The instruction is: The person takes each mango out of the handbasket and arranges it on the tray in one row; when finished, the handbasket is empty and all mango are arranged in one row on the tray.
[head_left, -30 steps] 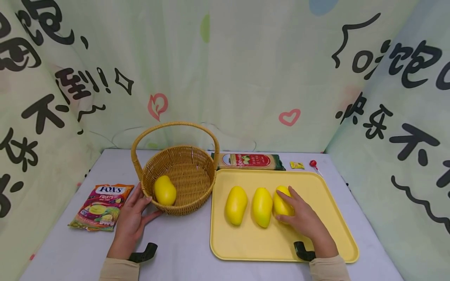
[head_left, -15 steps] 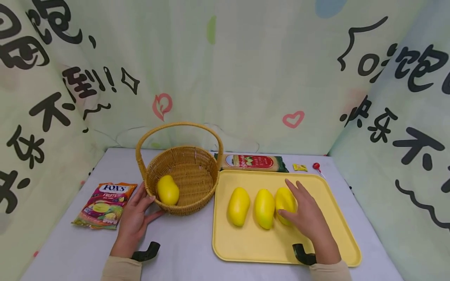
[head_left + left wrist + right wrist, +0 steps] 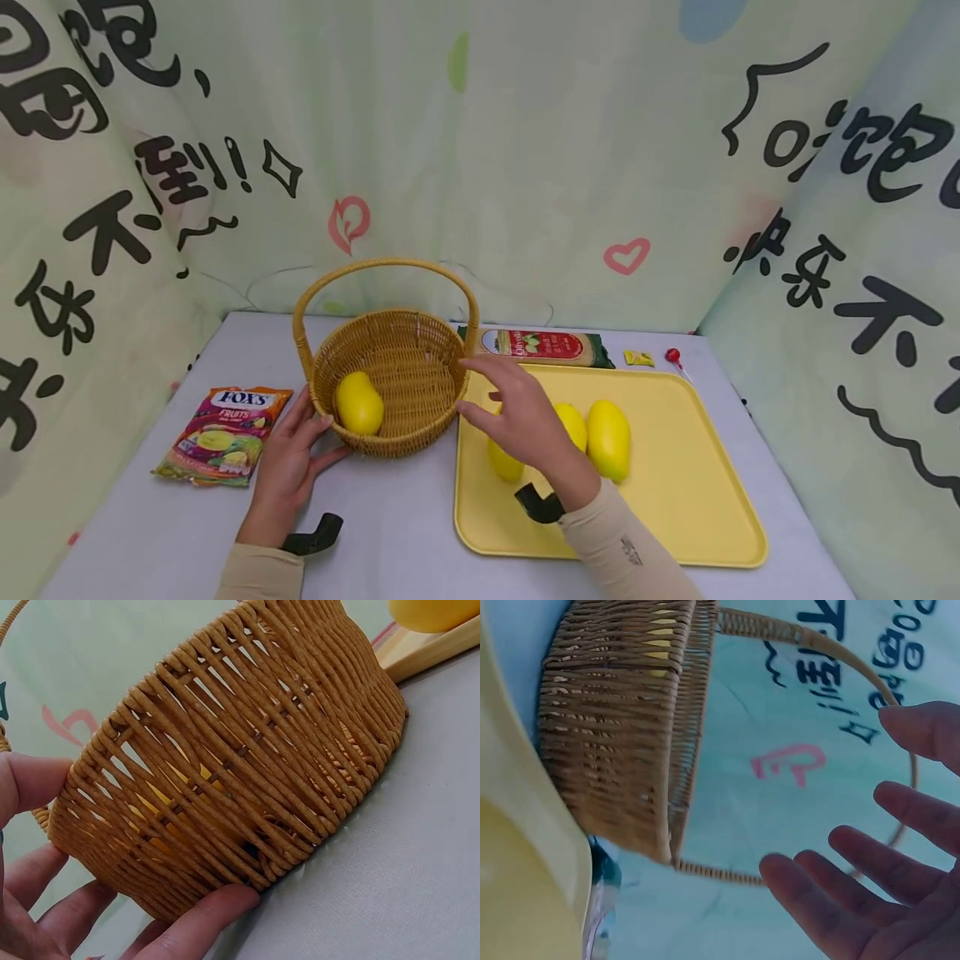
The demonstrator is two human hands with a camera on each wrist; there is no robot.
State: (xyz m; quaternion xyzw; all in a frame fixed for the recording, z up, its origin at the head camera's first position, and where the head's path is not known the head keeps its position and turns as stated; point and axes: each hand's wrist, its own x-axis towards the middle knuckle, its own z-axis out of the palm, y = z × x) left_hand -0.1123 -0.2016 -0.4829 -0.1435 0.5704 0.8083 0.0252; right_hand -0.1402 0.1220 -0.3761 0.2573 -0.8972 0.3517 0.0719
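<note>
A wicker basket (image 3: 405,392) with a tall handle stands left of the tray, one yellow mango (image 3: 359,404) inside it. My left hand (image 3: 288,467) holds the basket's left side, thumb at the rim; in the left wrist view its fingers (image 3: 202,919) lie against the weave. Over the tray's left edge, my right hand (image 3: 517,408) reaches toward the basket's right rim with spread fingers and nothing in them. Three mangoes lie on the yellow tray (image 3: 697,492): the right one (image 3: 609,440) shows fully, while my right hand partly covers the middle and left ones.
A Fox's candy bag (image 3: 225,435) lies left of my left hand. Behind the tray are a long packet with a red label (image 3: 551,345), a small yellow wrapped sweet (image 3: 638,358) and a red lollipop (image 3: 672,356). Printed curtains (image 3: 540,183) enclose the table's back and sides.
My right hand has let go of the right mango and moved left, toward the basket. That mango stays on the tray. My left hand keeps its place at the basket.
</note>
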